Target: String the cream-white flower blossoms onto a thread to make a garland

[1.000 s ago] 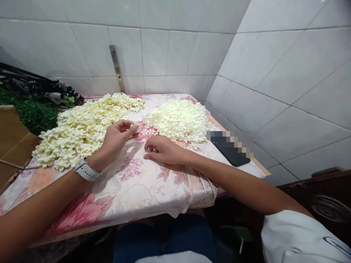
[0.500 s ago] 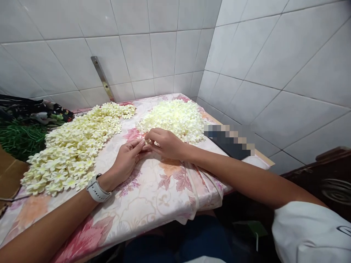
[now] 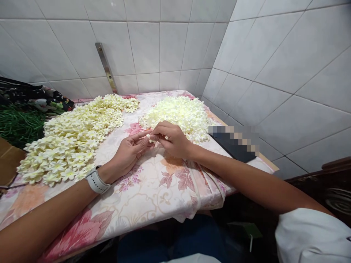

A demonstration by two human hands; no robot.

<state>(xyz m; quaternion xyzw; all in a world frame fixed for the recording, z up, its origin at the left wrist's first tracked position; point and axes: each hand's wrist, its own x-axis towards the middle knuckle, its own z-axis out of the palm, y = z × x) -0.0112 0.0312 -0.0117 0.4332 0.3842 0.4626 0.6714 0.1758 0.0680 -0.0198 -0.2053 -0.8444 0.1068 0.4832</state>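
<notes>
Both hands meet over the flowered tablecloth [image 3: 137,204], in front of a heap of pale petals [image 3: 179,115]. A small white flower [image 3: 149,137] is pinched between the fingertips of my left hand [image 3: 131,151], which has a watch at its wrist. My right hand [image 3: 172,138] touches the same flower from the right with its fingers pressed together; another bit of white shows between them. A long heap of cream flowers [image 3: 74,135] with yellow centres lies to the left of my hands.
A black flat object [image 3: 233,146], partly pixelated, lies at the table's right edge. Green strands [image 3: 20,126], dark patterned cloth [image 3: 52,98] and a cardboard box [image 3: 9,162] are at the far left. Tiled walls stand behind and at the right.
The view has shifted a little. The fingers have changed their hold, and a small white flower now shows clearly between the fingertips.
</notes>
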